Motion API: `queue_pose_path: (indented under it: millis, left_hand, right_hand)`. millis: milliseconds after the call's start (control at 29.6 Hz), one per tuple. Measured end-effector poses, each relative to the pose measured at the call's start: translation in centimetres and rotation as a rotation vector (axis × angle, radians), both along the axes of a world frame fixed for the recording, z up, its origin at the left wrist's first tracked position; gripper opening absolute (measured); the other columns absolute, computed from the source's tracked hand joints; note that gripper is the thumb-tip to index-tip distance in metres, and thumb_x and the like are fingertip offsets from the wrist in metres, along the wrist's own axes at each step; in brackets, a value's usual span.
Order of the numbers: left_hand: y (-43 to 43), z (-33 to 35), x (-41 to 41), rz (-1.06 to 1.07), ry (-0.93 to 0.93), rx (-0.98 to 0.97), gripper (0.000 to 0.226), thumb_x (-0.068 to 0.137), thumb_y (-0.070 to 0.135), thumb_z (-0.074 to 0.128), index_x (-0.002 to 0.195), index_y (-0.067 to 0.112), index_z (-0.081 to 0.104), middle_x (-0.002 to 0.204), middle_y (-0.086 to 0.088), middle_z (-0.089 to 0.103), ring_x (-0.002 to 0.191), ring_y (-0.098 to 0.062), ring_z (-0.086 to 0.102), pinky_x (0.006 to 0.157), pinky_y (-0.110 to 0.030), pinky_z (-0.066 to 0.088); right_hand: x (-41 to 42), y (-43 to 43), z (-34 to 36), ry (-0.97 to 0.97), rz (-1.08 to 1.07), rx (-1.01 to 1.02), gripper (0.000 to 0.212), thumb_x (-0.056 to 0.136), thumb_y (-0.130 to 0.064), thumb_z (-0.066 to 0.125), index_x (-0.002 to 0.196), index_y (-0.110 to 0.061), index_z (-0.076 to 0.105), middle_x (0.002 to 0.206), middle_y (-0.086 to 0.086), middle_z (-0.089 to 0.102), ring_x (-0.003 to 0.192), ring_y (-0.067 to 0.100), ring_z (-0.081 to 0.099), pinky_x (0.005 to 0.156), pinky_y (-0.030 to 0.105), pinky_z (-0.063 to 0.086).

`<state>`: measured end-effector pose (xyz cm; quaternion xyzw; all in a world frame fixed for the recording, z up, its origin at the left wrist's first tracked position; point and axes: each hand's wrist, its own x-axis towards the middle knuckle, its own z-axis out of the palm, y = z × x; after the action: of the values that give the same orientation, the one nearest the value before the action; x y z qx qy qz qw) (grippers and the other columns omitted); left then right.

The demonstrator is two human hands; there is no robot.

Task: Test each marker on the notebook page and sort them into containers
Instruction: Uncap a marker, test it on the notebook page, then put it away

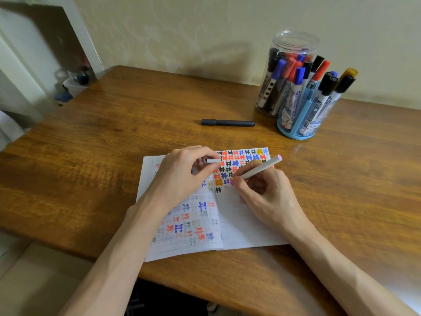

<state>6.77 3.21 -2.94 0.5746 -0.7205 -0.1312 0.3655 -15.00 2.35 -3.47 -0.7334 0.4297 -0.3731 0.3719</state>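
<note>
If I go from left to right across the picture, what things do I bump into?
Left hand → white cap → pink marker in the right hand → blue marker holder.

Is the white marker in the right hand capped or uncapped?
Uncapped. The marker shows a bare pink tip at the notebook, and the left hand pinches its white cap.

Wooden table (91, 137) against cream wall (182, 30)
</note>
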Motion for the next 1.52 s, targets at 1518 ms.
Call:
queue_pose_path:
  millis: [1518]
  left_hand:
    - [1.7, 2.3, -1.7, -0.149, 0.494, 0.176, 0.016, 0.084, 0.020, 0.076, 0.100, 0.017, 0.078, 0.086, 0.006, 0.080, 0.079, -0.013, 0.078, 0.067, -0.019, 0.058]
  right_hand:
    - [-1.0, 0.6, 1.4, -0.453, 0.048, 0.105, 0.014, 0.099, -0.008, 0.068, 0.106, -0.001, 0.078, 0.088, 0.010, 0.081, 0.076, 0.021, 0.077, 0.070, 0.025, 0.058]
